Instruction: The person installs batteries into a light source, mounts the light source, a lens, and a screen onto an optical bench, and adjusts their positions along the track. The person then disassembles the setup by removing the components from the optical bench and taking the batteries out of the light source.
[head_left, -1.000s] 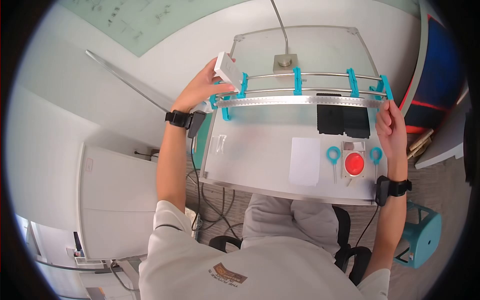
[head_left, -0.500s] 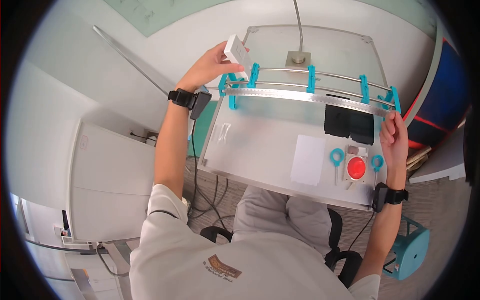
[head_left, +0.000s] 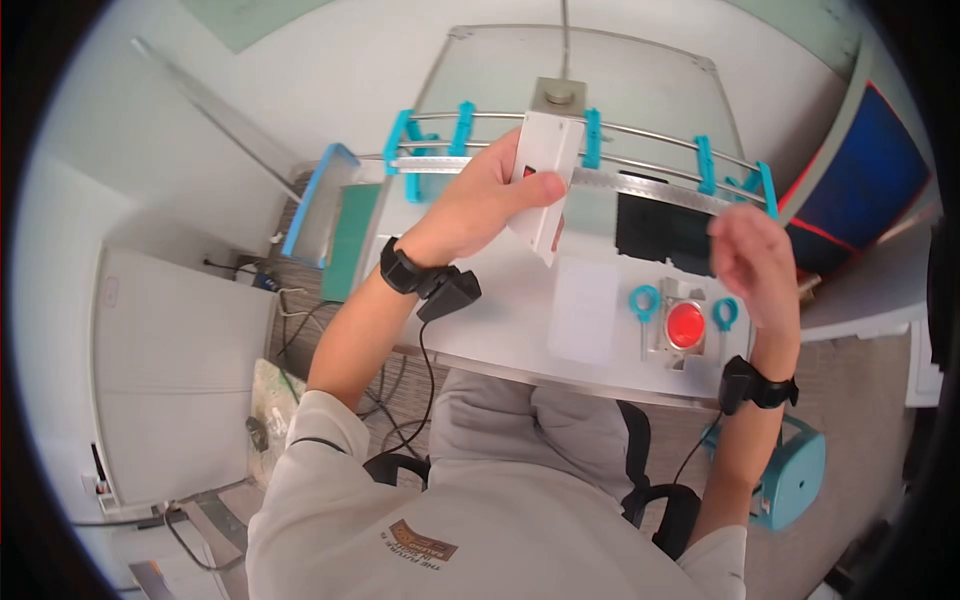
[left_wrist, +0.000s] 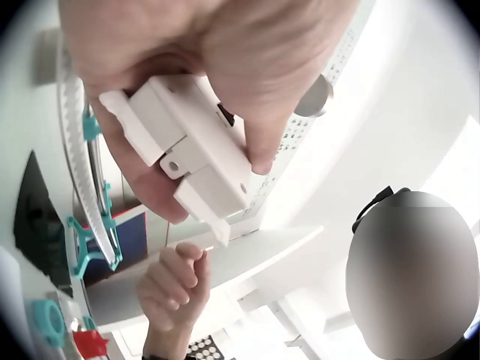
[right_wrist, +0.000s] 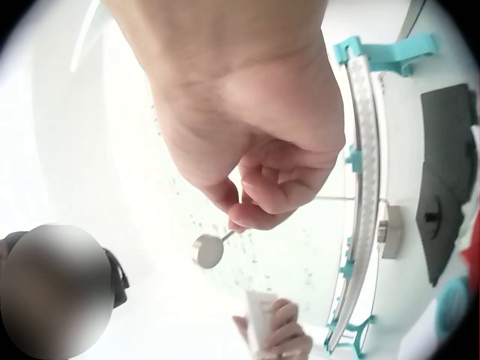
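Observation:
My left hand (head_left: 478, 208) grips a white plastic box (head_left: 548, 160) above the table, in front of the teal-ended rail rack. In the left wrist view the box (left_wrist: 199, 135) shows two flanges, a tab with a hole and a small dark opening. At the table's right side my right hand (head_left: 755, 260) is raised, blurred in the head view. Its fingers curl with thumb against forefinger in the right wrist view. A tiny pale tip (left_wrist: 208, 248) pokes out at those fingertips; I cannot tell what it is. A perforated metal strip (head_left: 660, 190) runs along the rack's front.
Black sheets (head_left: 655, 230), a white card (head_left: 583, 310) and two teal ring-handled tools (head_left: 644, 302) lie on the table (head_left: 500, 340). Between the tools sits a red round piece (head_left: 685, 325) on a pale base. Behind the box stands a metal stand base (head_left: 558, 95).
My left hand has carried the white box from the rack's left end toward the middle and nearer me. My right hand has come away from the strip's right end. The head view has shifted.

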